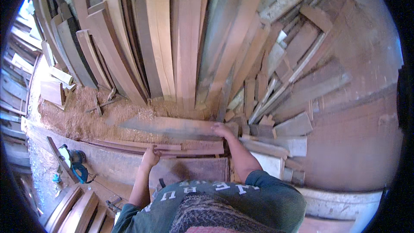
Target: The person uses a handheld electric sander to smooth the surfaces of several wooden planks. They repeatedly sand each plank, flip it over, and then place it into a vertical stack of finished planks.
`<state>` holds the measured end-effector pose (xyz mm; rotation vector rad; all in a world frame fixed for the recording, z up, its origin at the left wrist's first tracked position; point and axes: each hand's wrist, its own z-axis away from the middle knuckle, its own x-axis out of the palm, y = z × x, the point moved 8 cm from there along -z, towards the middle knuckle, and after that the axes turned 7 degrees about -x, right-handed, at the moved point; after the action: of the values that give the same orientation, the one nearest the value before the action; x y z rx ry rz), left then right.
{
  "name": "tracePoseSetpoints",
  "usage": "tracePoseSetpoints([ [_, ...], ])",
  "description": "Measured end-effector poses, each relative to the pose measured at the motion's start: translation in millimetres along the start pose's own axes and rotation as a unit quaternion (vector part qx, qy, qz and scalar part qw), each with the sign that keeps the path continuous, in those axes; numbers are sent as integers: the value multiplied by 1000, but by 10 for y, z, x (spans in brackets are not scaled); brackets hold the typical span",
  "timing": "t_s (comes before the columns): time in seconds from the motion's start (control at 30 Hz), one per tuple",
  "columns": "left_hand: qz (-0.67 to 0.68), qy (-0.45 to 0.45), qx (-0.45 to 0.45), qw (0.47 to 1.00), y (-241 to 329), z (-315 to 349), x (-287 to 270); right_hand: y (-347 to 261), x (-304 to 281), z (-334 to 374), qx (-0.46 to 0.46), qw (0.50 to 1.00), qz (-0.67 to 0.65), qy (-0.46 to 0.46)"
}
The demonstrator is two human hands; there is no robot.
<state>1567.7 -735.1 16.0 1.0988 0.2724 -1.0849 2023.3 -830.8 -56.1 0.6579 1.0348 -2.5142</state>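
A long wooden plank (177,126), smeared by motion along its left part, lies crosswise in front of me above the sawdust. My right hand (222,130) is closed on its right end. Nearer to me, thin reddish boards (200,148) lie side by side on a wide wooden surface (125,162). My left hand (151,156) is at the near edge of these boards with its fingers curled in. Whatever it grips, if anything, is too small to make out.
Tall planks (161,39) lean in a row ahead. Brown sawdust (86,116) is heaped at their feet. Offcuts (293,125) crowd the right side. A teal power tool (77,164) with a disc-like white part sits at left. More boards (79,211) lie at lower left.
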Motion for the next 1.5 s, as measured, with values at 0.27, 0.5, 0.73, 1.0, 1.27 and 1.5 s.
tracePoseSetpoints([
  [0.27, 54, -366, -83, 925, 436, 1014, 764, 1415, -64, 1011, 20, 992, 10, 122],
  [0.5, 63, -226, 84, 968, 1289, 1468, 213, 1046, 62, 1401, -24, 989, -71, 124],
  [0.73, 209, -70, 139, 965, 2276, 2070, -866, 881, 255, 1794, -41, 989, -82, 118],
  [1.0, 347, -106, 160, 918, 3119, 3011, -1066, 920, 239, 2048, -84, 976, -84, 182],
  [1.27, 340, -214, 523, 752, 4194, 4038, -1293, 1023, 117, 2079, -146, 953, -56, 261],
  [1.5, 431, -256, 607, 617, 4271, 4586, -1436, 1400, 132, 2339, -118, 950, -94, 275],
])
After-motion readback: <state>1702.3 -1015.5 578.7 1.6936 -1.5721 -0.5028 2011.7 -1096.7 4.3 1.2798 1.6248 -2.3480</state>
